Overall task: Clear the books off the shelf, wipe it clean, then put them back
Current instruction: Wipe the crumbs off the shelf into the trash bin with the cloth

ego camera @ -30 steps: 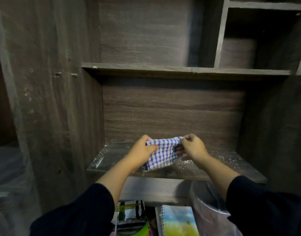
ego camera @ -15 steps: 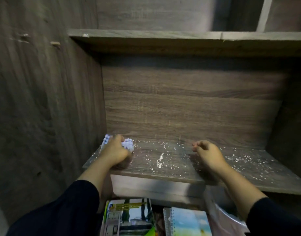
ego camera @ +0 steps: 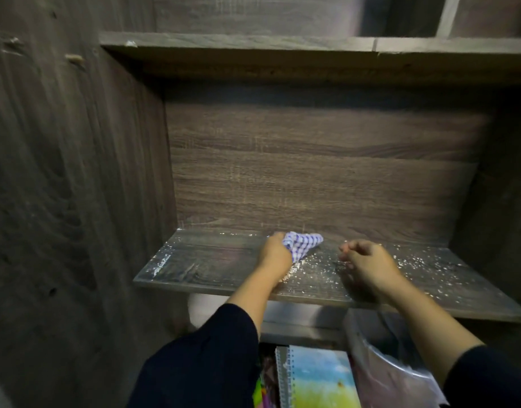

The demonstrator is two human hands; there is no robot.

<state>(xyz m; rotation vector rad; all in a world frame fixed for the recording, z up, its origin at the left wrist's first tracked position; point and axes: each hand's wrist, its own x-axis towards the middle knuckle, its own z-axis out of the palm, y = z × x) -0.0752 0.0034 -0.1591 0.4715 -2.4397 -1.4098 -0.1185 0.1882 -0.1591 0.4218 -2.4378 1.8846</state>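
The dark wooden shelf (ego camera: 212, 266) holds no books and is strewn with white crumbs, thickest toward the right. My left hand (ego camera: 275, 259) grips a blue-and-white checked cloth (ego camera: 302, 244) and presses it on the shelf near the middle, close to the back panel. A small heap of crumbs lies just right of that hand. My right hand (ego camera: 366, 262) hovers over the shelf to the right of the cloth, fingers loosely curled, holding nothing. A spiral-bound book (ego camera: 321, 378) with a sky-and-grass cover lies below the shelf, beside another colourful book (ego camera: 263, 381).
A clear plastic bag (ego camera: 385, 360) hangs open below the shelf's right front edge. Wooden side panels close the compartment on the left and right, and another shelf board (ego camera: 253, 44) runs overhead.
My left hand has swept the cloth from the shelf's left end to near the middle, pushing crumbs rightward. My right hand stays at the right, having let go of the cloth earlier.
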